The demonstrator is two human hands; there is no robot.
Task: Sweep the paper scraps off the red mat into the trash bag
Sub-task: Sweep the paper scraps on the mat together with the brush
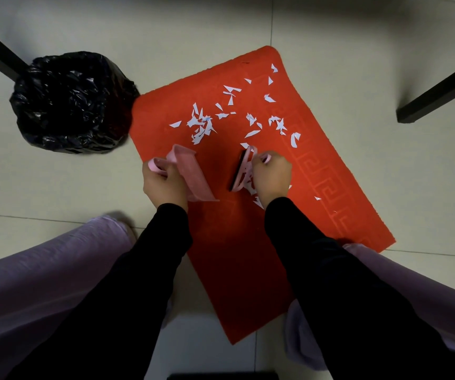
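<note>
head view; from above, facing down; close over red mat (220,242) on floor (56,187)

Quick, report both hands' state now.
Left hand: closed, holding the pink dustpan.
Right hand: closed, holding the pink brush.

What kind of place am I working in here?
Probably an indoor room, down at floor level beside a table or desk: a pale tiled floor, a red mat laid on it, dark furniture legs and a bin lined with a black trash bag.
</note>
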